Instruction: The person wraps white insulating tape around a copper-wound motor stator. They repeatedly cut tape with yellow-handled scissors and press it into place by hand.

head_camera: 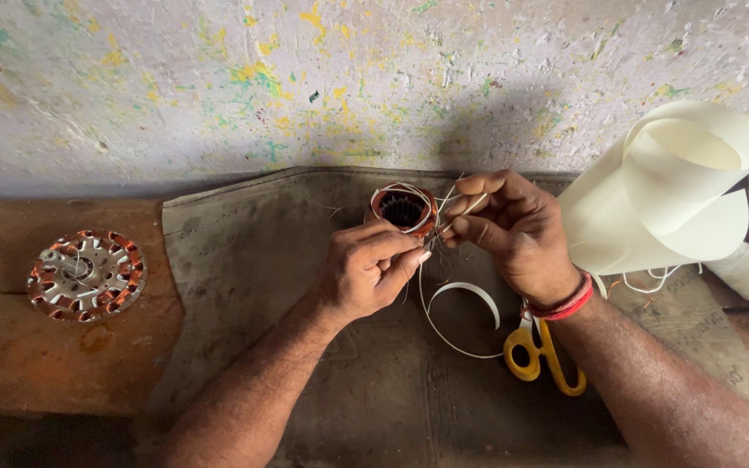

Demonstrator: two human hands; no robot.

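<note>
A small round copper-wound motor stator is held up over a grey-brown mat. My left hand grips its near side, fingers curled around it. My right hand pinches thin white sleeved wires that come off the stator's right edge. A long white wire loop hangs down from the stator between my hands. A red thread band is around my right wrist.
Yellow-handled scissors lie on the mat under my right forearm. A roll of cream insulating paper stands at the right. A larger flat copper-wound stator lies on the brown surface at left. A paint-flecked wall is behind.
</note>
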